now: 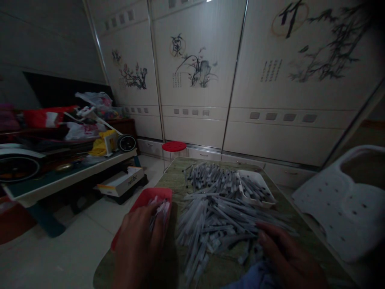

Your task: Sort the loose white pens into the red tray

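My left hand (136,233) reaches into a red plastic basket (141,194) at the table's left edge. Its thumb and index finger are apart, over small pale pinkish-white pieces (162,206); the other fingertips are hidden. My right hand (285,253) is at the right side of a loose heap of thin translucent grey plastic tubes (198,216). Its thumb and fingers are pressed together near the tube ends, and what they pinch is too blurred to make out. Behind the heap lies a second pile of tubes with dark ends (207,176).
A white tray (272,200) holding more dark-ended tubes stands at the table's back right. Blue cloth (255,277) shows at the front edge. Around the table are a white plastic chair (345,212), a red stool (174,146) and a cluttered bench (30,192).
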The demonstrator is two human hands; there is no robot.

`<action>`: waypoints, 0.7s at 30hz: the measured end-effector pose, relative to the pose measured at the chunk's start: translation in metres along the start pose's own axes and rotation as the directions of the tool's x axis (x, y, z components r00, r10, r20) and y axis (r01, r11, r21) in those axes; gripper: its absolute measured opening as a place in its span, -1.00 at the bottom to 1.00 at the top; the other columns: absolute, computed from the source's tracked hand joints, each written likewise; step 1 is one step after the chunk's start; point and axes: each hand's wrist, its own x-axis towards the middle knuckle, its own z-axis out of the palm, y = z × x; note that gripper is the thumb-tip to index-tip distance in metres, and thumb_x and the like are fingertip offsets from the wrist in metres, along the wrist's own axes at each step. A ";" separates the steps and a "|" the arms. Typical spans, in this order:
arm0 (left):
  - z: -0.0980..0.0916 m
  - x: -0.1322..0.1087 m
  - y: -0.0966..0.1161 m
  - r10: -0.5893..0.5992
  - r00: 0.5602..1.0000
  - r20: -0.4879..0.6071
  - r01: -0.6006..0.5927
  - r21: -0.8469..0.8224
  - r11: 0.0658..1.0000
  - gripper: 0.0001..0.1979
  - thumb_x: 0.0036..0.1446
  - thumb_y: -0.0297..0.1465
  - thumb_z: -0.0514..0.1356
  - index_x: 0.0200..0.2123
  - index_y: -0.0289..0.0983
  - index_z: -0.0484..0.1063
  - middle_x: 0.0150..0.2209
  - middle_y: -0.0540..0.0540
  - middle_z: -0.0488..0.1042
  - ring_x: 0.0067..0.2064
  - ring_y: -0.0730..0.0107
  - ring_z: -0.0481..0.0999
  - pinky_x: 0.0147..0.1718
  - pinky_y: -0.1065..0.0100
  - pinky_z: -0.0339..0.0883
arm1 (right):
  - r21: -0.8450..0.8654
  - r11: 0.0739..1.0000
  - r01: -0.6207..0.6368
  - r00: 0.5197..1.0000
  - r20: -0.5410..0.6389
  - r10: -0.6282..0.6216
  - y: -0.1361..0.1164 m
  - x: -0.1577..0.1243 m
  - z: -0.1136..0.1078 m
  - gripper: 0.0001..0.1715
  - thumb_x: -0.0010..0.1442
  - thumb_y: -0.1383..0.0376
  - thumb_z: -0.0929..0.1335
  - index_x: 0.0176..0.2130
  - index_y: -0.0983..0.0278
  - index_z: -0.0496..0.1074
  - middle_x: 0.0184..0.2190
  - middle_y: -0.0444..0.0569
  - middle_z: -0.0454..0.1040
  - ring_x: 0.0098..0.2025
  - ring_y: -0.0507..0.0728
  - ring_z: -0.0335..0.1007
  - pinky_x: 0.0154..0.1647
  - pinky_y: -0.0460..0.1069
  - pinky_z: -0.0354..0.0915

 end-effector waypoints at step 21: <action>0.046 -0.037 0.086 0.127 0.797 0.591 -0.011 -0.195 0.981 -0.78 0.35 -0.41 0.03 -0.28 -0.18 0.47 -0.23 -0.09 0.57 -0.14 0.23 0.55 -0.22 0.30 0.24 | -0.236 0.964 -0.124 0.968 0.185 0.170 0.045 0.017 -0.017 -0.64 0.25 0.12 0.24 -0.10 0.14 0.54 -0.27 -0.03 0.67 -0.22 0.23 0.60 -0.26 0.02 0.35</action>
